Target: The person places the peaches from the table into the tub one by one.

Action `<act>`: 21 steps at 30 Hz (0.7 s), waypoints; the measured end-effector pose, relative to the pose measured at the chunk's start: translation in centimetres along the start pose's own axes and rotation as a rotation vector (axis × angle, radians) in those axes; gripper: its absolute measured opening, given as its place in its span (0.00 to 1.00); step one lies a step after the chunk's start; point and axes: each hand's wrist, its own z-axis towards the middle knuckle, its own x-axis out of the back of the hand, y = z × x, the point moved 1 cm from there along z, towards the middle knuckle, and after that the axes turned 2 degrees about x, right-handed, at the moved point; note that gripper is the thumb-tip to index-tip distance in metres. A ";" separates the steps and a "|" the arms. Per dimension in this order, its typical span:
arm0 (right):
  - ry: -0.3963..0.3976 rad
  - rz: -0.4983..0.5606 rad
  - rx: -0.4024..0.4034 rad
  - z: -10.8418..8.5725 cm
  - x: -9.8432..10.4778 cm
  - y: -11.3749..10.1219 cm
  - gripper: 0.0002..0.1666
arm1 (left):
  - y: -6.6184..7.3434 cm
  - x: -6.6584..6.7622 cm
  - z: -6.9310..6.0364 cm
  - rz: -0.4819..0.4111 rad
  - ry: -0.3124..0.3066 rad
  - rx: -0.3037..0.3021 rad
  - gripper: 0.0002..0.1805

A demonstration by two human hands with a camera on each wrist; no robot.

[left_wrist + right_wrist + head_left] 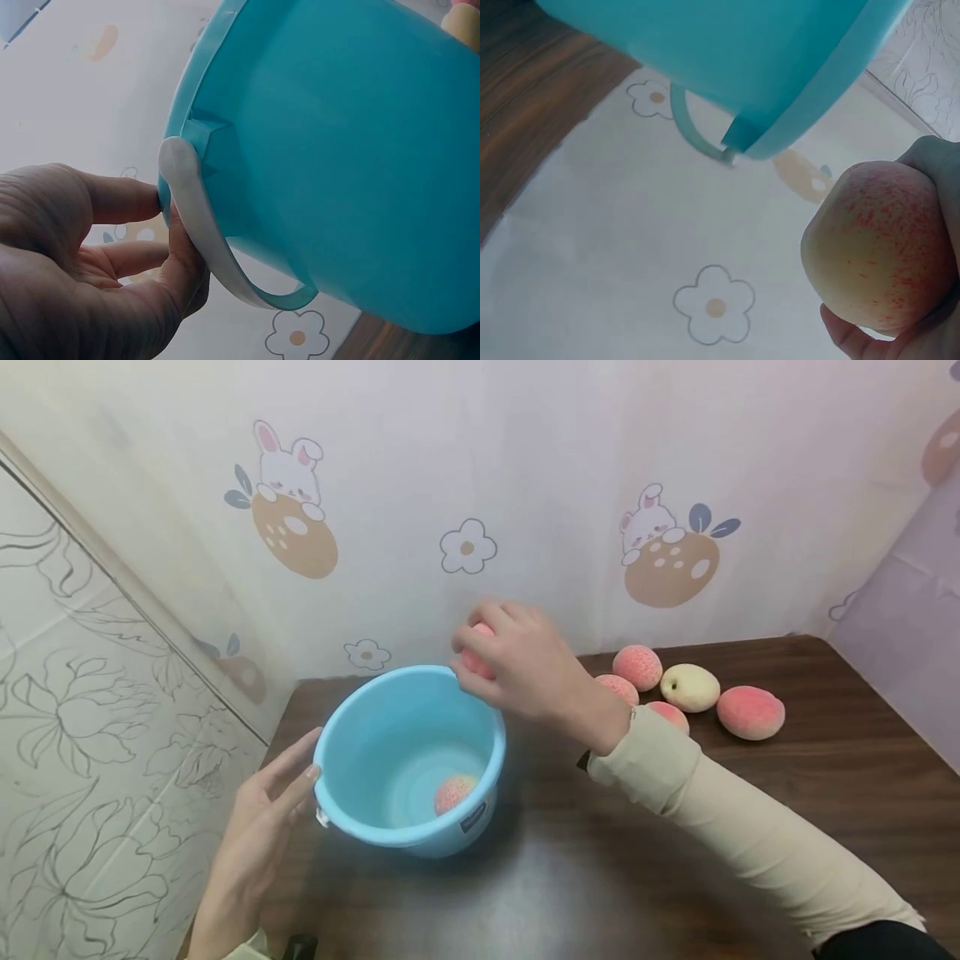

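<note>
A light blue bucket stands on the table, with one pink, speckled peach inside at the bottom. At its left side my left hand pinches the rim, close to where the white handle joins in the left wrist view. Above the bucket's right back edge, my right hand grips another peach. The right wrist view shows this held peach as pale yellow with red specks, beside the bucket's rim. Part of it is covered by the fingers.
To the right on the dark wooden table lie several more fruits, among them a pale yellow one and a pink oblong one. A curtain with rabbit prints hangs behind. A small black object shows at the front edge.
</note>
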 end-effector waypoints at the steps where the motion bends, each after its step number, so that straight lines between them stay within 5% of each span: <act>1: 0.003 0.008 0.015 0.0 0.0 -0.1 0.09 | 0.0 0.0 0.0 0.000 0.000 0.000 0.31; 13: -0.050 0.162 0.325 0.1 -0.3 -0.9 0.11 | -0.2 -0.1 -0.1 -0.008 -0.001 -0.012 0.30; 21: -0.122 0.202 0.442 0.4 -0.9 -1.8 0.08 | 0.0 -0.1 -0.1 0.005 0.007 0.001 0.31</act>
